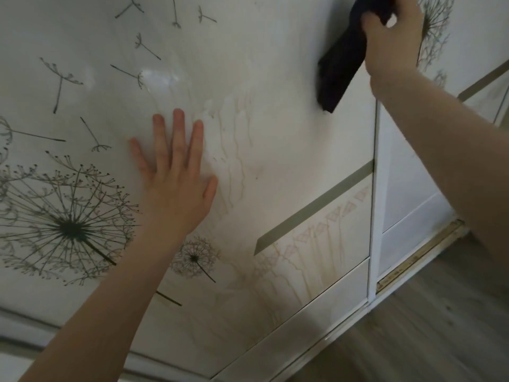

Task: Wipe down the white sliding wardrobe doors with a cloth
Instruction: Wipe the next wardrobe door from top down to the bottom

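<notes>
A white sliding wardrobe door (275, 139) with printed dandelions fills the view, tilted by the camera angle. Wet streaks and drip trails run down its middle. My left hand (173, 172) lies flat on the door with its fingers spread, just left of the streaks. My right hand (391, 37) grips a dark cloth (341, 62) at the top right and holds it against the door; the cloth's loose end hangs down to the left of my wrist. The top of the cloth is cut off by the frame edge.
A second wardrobe door (413, 194) sits behind the first at the right, past a white vertical frame strip (375, 188). The bottom sliding track (418, 255) runs along a wooden floor (427, 332) at the lower right.
</notes>
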